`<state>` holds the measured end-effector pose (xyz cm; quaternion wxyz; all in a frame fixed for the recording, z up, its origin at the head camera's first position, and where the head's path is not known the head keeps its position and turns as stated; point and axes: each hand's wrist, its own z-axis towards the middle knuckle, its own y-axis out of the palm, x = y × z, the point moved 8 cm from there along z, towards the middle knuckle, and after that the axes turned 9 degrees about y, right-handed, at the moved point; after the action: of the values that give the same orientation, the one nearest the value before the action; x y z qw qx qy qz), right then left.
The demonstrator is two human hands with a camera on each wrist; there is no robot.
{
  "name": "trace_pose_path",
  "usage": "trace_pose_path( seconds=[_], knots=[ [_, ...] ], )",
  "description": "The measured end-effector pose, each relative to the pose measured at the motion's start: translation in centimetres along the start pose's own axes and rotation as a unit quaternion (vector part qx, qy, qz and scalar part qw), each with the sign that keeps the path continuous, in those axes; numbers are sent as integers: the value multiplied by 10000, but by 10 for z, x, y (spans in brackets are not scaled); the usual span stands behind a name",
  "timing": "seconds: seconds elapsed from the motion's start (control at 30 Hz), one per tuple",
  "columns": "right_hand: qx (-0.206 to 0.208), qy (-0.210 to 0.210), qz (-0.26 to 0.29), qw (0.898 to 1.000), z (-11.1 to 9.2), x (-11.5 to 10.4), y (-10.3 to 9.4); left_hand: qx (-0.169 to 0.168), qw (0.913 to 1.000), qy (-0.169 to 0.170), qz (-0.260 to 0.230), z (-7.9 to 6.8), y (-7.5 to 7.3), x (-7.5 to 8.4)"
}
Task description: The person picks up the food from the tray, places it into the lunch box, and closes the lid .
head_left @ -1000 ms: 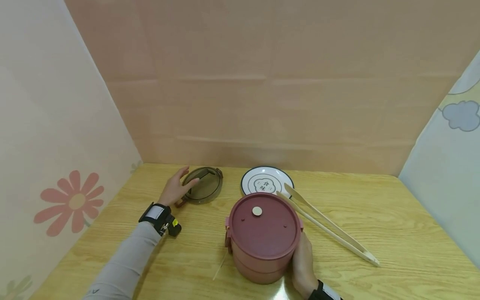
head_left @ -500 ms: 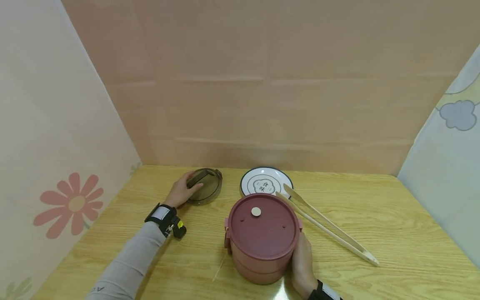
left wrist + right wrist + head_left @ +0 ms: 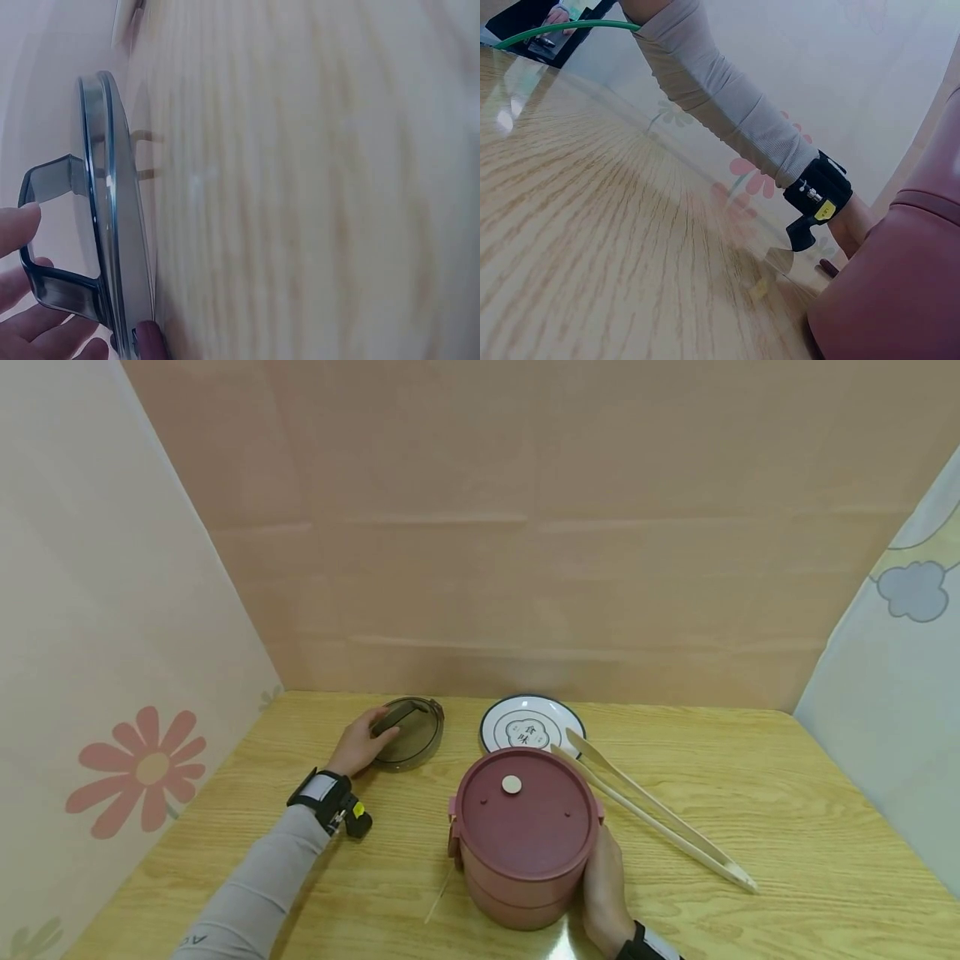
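In the head view, a round, dark pink lidded lunch box (image 3: 528, 827) with side clips stands upright near the table's front. My right hand (image 3: 606, 885) rests against its right side, its fingertips partly hidden. Farther back on the left lies a see-through brown lid (image 3: 420, 739) with a raised handle (image 3: 52, 187). My left hand (image 3: 362, 743) grips that handle. In the left wrist view, its thumb is on one side of the handle and several fingers are on the other. The right wrist view shows the lunch box wall but no right fingers.
A white, blue-rimmed plate (image 3: 528, 714) lies behind the lunch box. Long pale tongs (image 3: 660, 818) stretch to the right, their tips over the plate. A thin pale strip (image 3: 438, 897) shows left of the lunch box. Cloth walls (image 3: 480, 568) bound the table at the back and sides.
My left hand has moved right onto the lid and its fingers have closed around the handle. My right hand and the lunch box stay where they were.
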<state>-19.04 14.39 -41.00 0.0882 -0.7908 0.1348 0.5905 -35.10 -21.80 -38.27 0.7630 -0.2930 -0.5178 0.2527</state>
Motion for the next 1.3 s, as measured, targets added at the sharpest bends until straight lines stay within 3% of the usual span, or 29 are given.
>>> trace_pose_path(
  seconds=[0.6,0.9,1.3],
  knots=[
    [40,-81,-259,9996,1,0,0,144,9999,-18,86,-2,0,4],
    [3,-39,-100,9999,0,1,1,298,9995,-46,50,-4,-2,14],
    [-28,45,-259,9996,1,-1,0,672,9971,357,-40,3,-19,37]
  ],
)
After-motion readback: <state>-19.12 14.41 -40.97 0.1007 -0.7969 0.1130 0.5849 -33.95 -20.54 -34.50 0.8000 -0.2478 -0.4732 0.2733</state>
